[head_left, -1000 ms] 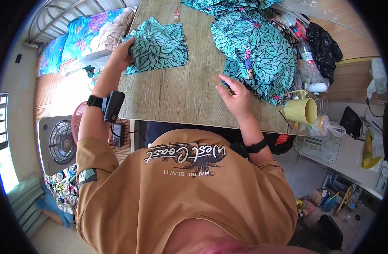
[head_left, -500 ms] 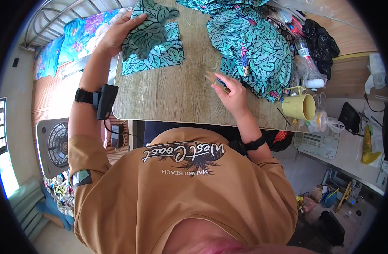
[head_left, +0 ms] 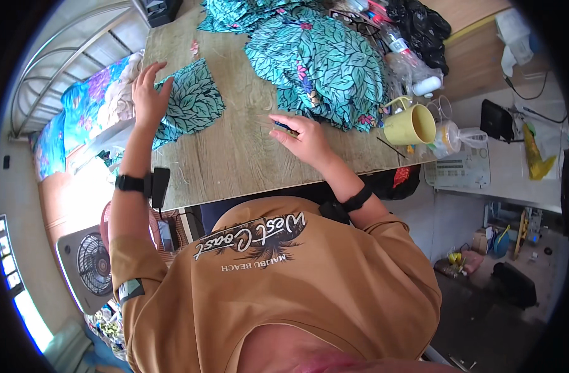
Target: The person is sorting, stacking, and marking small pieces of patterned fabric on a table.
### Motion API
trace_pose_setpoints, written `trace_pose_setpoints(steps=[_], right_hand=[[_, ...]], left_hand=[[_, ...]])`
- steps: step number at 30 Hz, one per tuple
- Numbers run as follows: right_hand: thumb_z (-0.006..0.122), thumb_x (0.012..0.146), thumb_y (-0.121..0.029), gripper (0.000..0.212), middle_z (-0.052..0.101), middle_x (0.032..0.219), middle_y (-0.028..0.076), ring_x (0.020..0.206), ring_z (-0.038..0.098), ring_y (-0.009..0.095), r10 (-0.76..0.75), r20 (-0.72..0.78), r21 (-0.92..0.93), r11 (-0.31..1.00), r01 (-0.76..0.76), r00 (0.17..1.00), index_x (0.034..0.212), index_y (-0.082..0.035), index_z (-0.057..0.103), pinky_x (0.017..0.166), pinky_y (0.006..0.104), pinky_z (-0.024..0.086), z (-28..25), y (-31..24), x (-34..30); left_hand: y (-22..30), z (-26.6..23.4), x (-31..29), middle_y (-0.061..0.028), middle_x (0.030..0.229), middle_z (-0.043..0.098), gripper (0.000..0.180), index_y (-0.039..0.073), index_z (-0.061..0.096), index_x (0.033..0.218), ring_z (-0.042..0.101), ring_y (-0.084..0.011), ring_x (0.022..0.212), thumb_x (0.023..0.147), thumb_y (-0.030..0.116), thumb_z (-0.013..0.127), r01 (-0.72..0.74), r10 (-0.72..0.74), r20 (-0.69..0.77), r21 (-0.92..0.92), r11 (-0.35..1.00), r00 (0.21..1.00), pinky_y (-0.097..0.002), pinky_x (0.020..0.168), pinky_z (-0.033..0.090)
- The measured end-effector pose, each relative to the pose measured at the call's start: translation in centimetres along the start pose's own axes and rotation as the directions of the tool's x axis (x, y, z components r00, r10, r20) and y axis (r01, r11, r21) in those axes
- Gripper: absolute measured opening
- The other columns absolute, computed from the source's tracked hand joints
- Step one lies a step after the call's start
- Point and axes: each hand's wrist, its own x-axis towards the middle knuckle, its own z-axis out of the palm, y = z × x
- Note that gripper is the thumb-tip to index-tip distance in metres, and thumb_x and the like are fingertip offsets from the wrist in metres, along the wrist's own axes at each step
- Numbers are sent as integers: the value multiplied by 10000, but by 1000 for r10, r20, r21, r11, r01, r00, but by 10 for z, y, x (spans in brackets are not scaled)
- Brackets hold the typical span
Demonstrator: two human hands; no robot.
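My left hand (head_left: 149,102) is raised over the table's left edge with its fingers apart and nothing in them. Beside it lies a flat piece of teal leaf-print fabric (head_left: 194,99), partly hidden by that hand. More patterned cloth (head_left: 112,158) shows past the table edge, left of my forearm. In my right hand (head_left: 309,142) is a small pair of blue-handled thread snips (head_left: 284,127), mostly covered by my fingers. This hand rests low over the wood-grain table (head_left: 235,140), just in front of a large heap of the same fabric (head_left: 325,68).
Right of the heap are a yellow mug (head_left: 410,124), a white bottle (head_left: 428,86), a clear plastic bottle (head_left: 397,45) and a black plastic bag (head_left: 421,28). A fan (head_left: 92,264) stands at the left. Loose threads lie on the table.
My left hand has let go of the fabric piece it held up, and its fingers have spread. Patterned cloth now shows past the left edge. My right hand still holds the snips. The view has shifted.
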Motion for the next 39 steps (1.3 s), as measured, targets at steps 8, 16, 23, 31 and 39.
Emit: trace_pose_setpoints(steps=[8, 16, 23, 31, 39], right_hand=[[748, 756, -168, 350, 685, 943, 84, 793, 643, 158, -43, -340, 17, 999, 52, 940, 1086, -97, 655, 698, 258, 488, -52, 0, 19], [746, 742, -249, 353, 675, 845, 111, 678, 639, 202, 154, -412, -317, 900, -299, 898, 1035, -72, 656, 624, 292, 482, -91, 27, 19], [731, 759, -238, 278, 662, 795, 119, 649, 626, 213, 116, -472, -280, 920, -273, 874, 953, -48, 670, 605, 297, 478, -93, 35, 28], [718, 771, -179, 194, 650, 772, 125, 676, 632, 226, -146, -177, -126, 984, 125, 973, 878, -26, 665, 604, 300, 481, -66, -29, 26], [738, 761, -222, 249, 665, 821, 85, 693, 635, 198, -144, 258, -16, 988, 154, 955, 962, -90, 673, 607, 286, 484, 1, -35, -2]], left_hand=[[26, 10, -56, -42, 1430, 388, 505, 232, 443, 1351, 312, -288, 1337, 888, 414, 534, -46, -30, 436, 164, 985, 899, -483, 1088, 194], [22, 11, -47, -43, 1480, 310, 495, 236, 411, 1378, 230, -290, 1380, 913, 386, 495, -50, -31, 524, 140, 989, 851, -505, 1100, 114], [34, 10, -39, -48, 1437, 381, 441, 212, 498, 1302, 306, -298, 1342, 874, 283, 583, -53, 13, 492, 68, 996, 871, -506, 1097, 146], [141, -10, -26, -96, 1270, 540, 522, 139, 591, 1176, 447, -295, 1227, 679, 90, 743, 22, 146, 154, -758, 652, 977, -465, 1043, 305], [109, -12, -63, -72, 1251, 559, 380, 120, 655, 1022, 440, -281, 1240, 647, 85, 703, -260, 545, 561, -508, 821, 623, -474, 1065, 266]])
